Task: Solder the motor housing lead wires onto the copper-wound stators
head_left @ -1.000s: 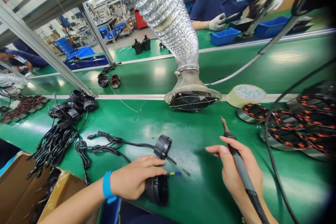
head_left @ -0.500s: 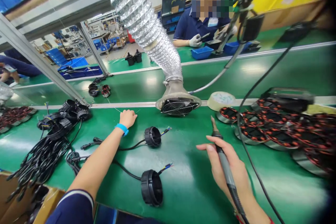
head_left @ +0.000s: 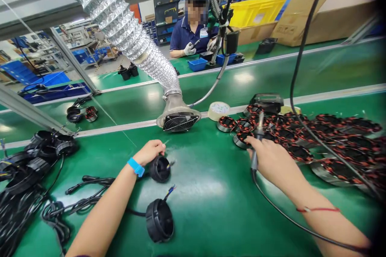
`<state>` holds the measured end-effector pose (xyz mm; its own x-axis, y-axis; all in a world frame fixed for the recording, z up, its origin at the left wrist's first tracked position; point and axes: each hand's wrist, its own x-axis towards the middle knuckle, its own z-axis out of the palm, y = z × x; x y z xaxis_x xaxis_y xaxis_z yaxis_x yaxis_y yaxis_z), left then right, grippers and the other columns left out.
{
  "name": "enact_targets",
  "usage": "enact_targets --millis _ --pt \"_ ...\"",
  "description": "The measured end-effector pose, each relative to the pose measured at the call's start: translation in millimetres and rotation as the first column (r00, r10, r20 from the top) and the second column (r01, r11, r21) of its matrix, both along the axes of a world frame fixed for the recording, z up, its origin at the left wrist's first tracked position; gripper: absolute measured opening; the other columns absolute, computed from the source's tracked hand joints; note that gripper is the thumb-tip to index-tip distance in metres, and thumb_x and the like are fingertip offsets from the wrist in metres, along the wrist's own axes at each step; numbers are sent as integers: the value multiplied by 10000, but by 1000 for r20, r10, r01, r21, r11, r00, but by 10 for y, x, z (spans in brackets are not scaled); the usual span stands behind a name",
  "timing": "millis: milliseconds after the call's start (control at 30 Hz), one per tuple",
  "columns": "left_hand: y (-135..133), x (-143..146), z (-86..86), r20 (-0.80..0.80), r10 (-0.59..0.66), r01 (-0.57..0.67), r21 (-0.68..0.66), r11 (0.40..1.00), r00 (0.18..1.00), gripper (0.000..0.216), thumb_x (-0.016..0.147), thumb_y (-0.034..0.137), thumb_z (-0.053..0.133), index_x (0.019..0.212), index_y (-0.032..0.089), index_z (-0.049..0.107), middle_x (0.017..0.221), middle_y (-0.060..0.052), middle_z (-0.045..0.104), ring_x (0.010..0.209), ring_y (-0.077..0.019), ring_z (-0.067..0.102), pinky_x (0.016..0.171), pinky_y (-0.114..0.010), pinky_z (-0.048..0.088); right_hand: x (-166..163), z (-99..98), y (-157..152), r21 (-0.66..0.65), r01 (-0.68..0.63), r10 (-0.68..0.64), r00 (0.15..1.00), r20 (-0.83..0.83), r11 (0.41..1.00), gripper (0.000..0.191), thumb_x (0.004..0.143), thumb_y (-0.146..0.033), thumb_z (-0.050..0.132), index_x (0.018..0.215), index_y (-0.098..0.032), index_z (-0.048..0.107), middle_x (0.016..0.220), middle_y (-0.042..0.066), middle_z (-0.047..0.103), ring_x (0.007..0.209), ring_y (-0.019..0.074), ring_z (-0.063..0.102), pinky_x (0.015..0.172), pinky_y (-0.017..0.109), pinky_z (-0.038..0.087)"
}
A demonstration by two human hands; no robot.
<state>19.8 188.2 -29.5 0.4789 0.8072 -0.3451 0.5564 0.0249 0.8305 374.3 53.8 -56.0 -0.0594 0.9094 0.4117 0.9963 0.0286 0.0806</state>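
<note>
My left hand [head_left: 150,151], with a blue wristband, is closed in a pinch just above a black round cap [head_left: 160,168] with a cable; a thin wire runs from its fingers, too fine to be sure of. A second black cap [head_left: 159,220] with coloured wire ends lies nearer me on the green table [head_left: 211,192]. My right hand [head_left: 271,160] grips a soldering iron [head_left: 258,130], tip pointing away toward several copper-wound stator coils [head_left: 301,136] on the right.
A silver flexible duct ends in a fan hood [head_left: 178,118] on the table ahead. A tape roll [head_left: 218,110] lies beside it. Black caps and cables [head_left: 33,164] pile at the left. A person in blue with white gloves [head_left: 189,32] works across the far belt.
My left hand pulled back from the far strip to the nearer cap. My right hand carried the soldering iron right and forward to the stator coils. The view swung right and up.
</note>
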Motion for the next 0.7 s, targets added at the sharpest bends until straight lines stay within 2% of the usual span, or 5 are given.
enact_targets --millis 167,333,500,600,700 --pt "-364 -13 -53 133 -125 158 -282 946 983 402 682 496 666 618 119 543 552 -11 581 451 -67 461 469 -199 346 -184 -169 155 39 3 -2 1000 -25 999 212 891 -228 436 994 -151 604 772 111 637 780 286 582 673 384 415" --pt "-427 24 -135 244 27 68 -374 925 969 359 724 461 649 778 133 514 659 -32 610 536 -112 593 503 -215 426 -854 -172 -1 14 -335 328 910 -256 942 180 908 -210 449 1019 -198 590 858 74 644 795 223 564 772 376 437" --pt "-397 56 -171 268 144 -53 -322 945 953 272 805 410 555 803 142 508 582 53 489 411 -27 365 410 -169 226 -1451 -50 -137 3 -597 541 725 -425 802 255 904 -123 424 1095 -235 550 1018 71 650 947 215 567 845 397 466" --pt "-407 9 -145 246 100 -17 -319 948 964 350 798 457 563 704 120 548 544 48 467 453 -38 358 446 -179 245 -1559 -27 -150 57 -609 554 673 -491 791 299 886 -108 447 1156 -226 504 1097 87 640 1039 228 558 880 431 481" --pt "-407 -72 -80 240 15 73 -352 933 971 367 715 461 668 667 107 586 568 19 525 512 -57 417 497 -189 287 -1583 -70 -143 76 -515 466 692 -551 854 379 871 -169 514 1240 -206 435 1236 132 587 1146 272 531 911 503 480"
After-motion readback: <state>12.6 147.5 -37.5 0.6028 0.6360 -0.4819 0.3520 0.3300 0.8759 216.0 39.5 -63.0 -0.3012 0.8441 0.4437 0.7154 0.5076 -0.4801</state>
